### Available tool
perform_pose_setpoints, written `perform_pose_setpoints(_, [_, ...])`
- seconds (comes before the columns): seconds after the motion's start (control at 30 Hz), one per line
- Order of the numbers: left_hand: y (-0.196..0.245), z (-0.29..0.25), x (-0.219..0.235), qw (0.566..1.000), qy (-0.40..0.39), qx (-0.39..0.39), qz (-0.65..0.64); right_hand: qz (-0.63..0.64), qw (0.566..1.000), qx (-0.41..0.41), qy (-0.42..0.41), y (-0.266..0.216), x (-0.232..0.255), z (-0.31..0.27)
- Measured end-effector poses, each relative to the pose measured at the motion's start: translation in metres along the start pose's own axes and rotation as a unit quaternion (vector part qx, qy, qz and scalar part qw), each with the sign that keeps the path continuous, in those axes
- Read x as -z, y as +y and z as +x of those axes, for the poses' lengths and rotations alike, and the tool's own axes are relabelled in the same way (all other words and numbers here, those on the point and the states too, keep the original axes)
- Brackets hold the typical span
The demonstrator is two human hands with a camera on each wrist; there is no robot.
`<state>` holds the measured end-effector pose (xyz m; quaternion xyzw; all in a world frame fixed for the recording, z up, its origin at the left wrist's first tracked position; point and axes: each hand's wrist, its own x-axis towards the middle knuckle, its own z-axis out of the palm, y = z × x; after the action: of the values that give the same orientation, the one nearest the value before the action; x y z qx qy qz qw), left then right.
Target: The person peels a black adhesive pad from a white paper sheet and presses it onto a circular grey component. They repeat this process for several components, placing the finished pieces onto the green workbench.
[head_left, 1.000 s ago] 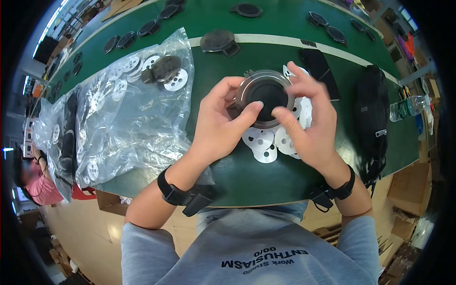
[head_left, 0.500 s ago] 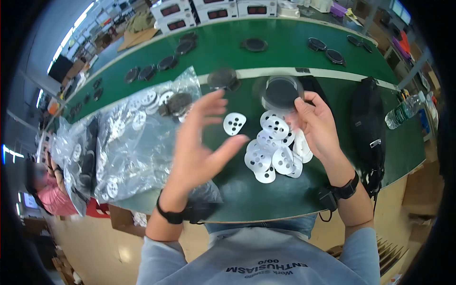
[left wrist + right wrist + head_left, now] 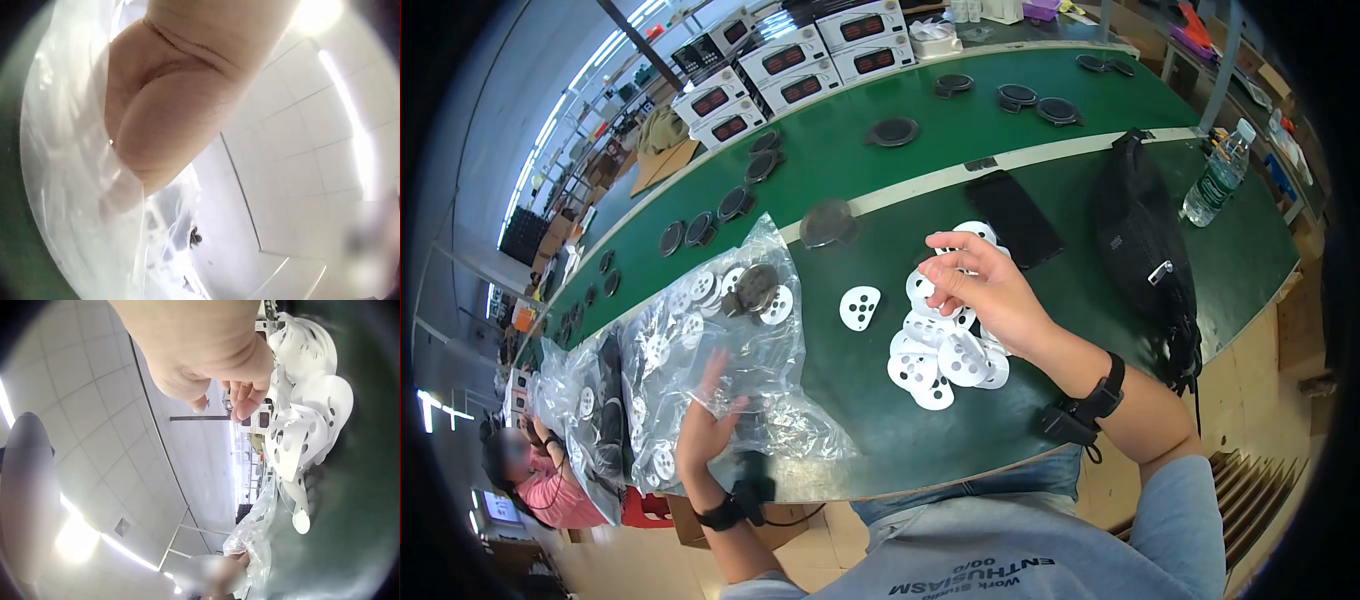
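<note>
The tabletop point(image 3: 1040, 330) is dark green with a pale cream stripe across it. The perforated discs point(image 3: 940, 350) are white with round holes. The plastic bag point(image 3: 720, 350) is clear and glossy. The bag point(image 3: 1140, 240) is black; the wrist strap point(image 3: 1100, 400) is black too.

A heap of flat white perforated plastic discs point(image 3: 940, 350) is lying near the front edge of the long green worktop point(image 3: 1040, 140), with one white disc point(image 3: 859, 305) sitting apart to its left. Further left, a crinkled clear plastic bag point(image 3: 700, 340) is holding more discs. A black fabric pouch point(image 3: 1140, 240) is lying right of the heap, a clear plastic water bottle point(image 3: 1215, 185) standing beyond it
</note>
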<state>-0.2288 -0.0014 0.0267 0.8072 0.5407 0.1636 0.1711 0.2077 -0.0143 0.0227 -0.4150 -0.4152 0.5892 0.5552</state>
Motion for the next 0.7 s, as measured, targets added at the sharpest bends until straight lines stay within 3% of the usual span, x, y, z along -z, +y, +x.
perform_pose_setpoints(0.13, [-0.011, 0.057, -0.002, 0.989, 0.025, -0.091, 0.110, -0.007, 1.000, 0.014, -0.004, 0.005, 0.000, -0.001])
perform_pose_setpoints(0.23, [-0.026, 0.102, -0.019, 0.999, 0.033, -0.014, 0.036, -0.020, 1.000, -0.001, 0.001, 0.005, -0.002, -0.001])
perform_pose_setpoints(0.27, [-0.045, 0.112, -0.032, 0.997, 0.060, -0.035, 0.033, -0.014, 1.000, 0.000, 0.004, 0.007, -0.002, 0.001])
perform_pose_setpoints(0.37, [-0.052, 0.125, -0.053, 0.965, 0.237, -0.088, 0.062, -0.015, 1.000, 0.003, 0.011, 0.010, -0.001, 0.000])
perform_pose_setpoints(0.4, [-0.043, 0.122, -0.051, 0.960, 0.255, -0.076, 0.085, -0.023, 1.000, 0.006, 0.011, 0.010, 0.001, 0.000])
perform_pose_setpoints(0.47, [-0.045, 0.124, -0.054, 0.976, 0.211, 0.060, 0.011, -0.026, 1.000, 0.015, 0.000, 0.011, 0.004, -0.002])
perform_pose_setpoints(0.5, [-0.043, 0.121, -0.049, 0.987, 0.156, 0.044, 0.014, -0.027, 0.999, 0.024, -0.004, 0.012, 0.003, -0.001])
perform_pose_setpoints(0.53, [-0.043, 0.117, -0.056, 0.974, 0.197, -0.047, 0.097, -0.033, 0.999, 0.016, -0.004, 0.013, 0.002, -0.001])
perform_pose_setpoints(0.6, [-0.029, 0.118, -0.052, 0.967, 0.186, -0.143, 0.100, -0.043, 0.999, 0.008, 0.004, 0.012, -0.002, 0.001])
perform_pose_setpoints(0.63, [-0.024, 0.120, -0.049, 0.970, 0.151, -0.172, 0.086, -0.047, 0.999, 0.008, 0.014, 0.010, -0.005, 0.000])
perform_pose_setpoints(0.7, [-0.008, 0.114, -0.045, 0.982, 0.123, -0.145, -0.008, -0.049, 0.999, 0.008, 0.014, 0.008, -0.008, -0.003])
